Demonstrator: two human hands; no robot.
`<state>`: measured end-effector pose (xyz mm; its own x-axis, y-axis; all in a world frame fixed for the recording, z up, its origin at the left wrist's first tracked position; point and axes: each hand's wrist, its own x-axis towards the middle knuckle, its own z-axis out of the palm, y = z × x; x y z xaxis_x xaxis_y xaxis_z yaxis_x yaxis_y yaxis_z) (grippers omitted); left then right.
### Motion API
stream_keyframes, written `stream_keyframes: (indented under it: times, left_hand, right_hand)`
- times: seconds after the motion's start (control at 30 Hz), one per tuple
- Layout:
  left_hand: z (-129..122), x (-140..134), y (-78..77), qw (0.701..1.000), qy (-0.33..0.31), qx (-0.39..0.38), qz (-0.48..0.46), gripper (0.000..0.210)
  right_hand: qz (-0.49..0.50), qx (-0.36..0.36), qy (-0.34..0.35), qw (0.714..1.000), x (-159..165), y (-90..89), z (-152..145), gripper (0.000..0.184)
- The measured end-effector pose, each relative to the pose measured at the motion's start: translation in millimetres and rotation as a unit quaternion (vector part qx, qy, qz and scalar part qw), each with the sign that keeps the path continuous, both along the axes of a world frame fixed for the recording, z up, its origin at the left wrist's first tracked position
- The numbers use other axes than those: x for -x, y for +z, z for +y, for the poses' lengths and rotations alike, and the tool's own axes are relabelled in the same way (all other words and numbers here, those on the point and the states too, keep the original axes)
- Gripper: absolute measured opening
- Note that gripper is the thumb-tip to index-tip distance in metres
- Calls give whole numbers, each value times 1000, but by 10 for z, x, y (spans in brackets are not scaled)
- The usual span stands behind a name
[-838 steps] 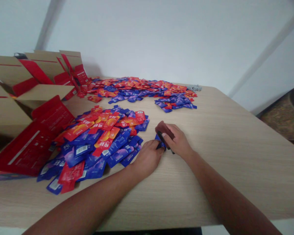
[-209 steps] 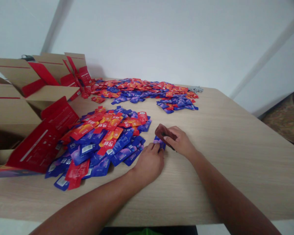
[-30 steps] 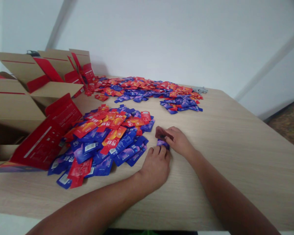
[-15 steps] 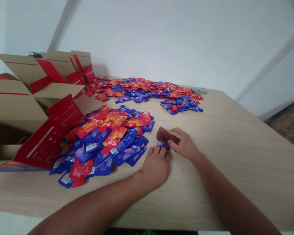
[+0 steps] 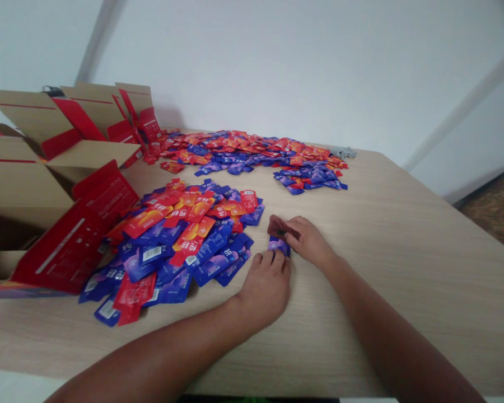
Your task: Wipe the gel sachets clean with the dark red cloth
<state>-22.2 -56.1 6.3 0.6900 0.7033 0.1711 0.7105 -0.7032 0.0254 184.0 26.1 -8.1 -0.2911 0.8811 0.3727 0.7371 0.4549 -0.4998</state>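
My left hand (image 5: 269, 284) rests on the table with its fingers curled over the near end of a small blue-purple packet (image 5: 278, 244). Just beyond, my right hand (image 5: 307, 239) pinches a limp reddish-brown piece (image 5: 279, 225) between thumb and fingers, over the far end of that packet. Whether the piece is joined to the packet I cannot tell. To the left of my hands spreads a loose pile of flat red-orange and blue packets (image 5: 192, 239), some showing barcodes.
Open cardboard boxes (image 5: 23, 182) with red flaps stand along the left side. A long heap of similar packets (image 5: 252, 146) lies at the back of the wooden table (image 5: 407, 252), near the wall. Small grey items (image 5: 343, 152) sit at its right end.
The reddish-brown piece in my right hand has shifted and flattened a little, and more of the blue-purple packet shows. My left hand stays nearly in place. The view has shifted slightly.
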Motion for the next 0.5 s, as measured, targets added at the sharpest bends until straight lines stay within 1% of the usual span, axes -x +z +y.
stream_keyframes:
  times: [0.1, 0.17, 0.23, 0.3, 0.33, 0.37, 0.43, 0.5]
  left_hand:
    - [-29, -1, 28, 1000, -7, 5, 4, 43]
    - [-59, 2, 59, 1000, -26, 12, 0, 41]
    - [-70, 13, 88, 997, -70, 31, -17, 40]
    - [-34, 34, 100, 991, -115, 54, -45, 40]
    - [6, 50, 98, 988, -127, 61, -61, 41]
    - [58, 67, 91, 987, -126, 61, -77, 42]
    - [183, 106, 68, 989, -100, 43, -95, 46]
    - [298, 142, 48, 993, -82, 24, -86, 49]
  right_hand:
    - [-12, -2, -61, 998, -32, -81, 117, 34]
    - [-3, -8, -80, 997, -38, -115, 146, 35]
    - [40, -19, -84, 995, -42, -128, 134, 35]
    - [119, -28, -103, 987, -58, -122, 98, 37]
    - [163, -27, -122, 979, -72, -114, 78, 38]
    - [205, -24, -144, 968, -91, -103, 58, 39]
    - [270, -13, -189, 944, -131, -83, 30, 41]
    - [305, -5, -215, 928, -165, -74, 21, 42]
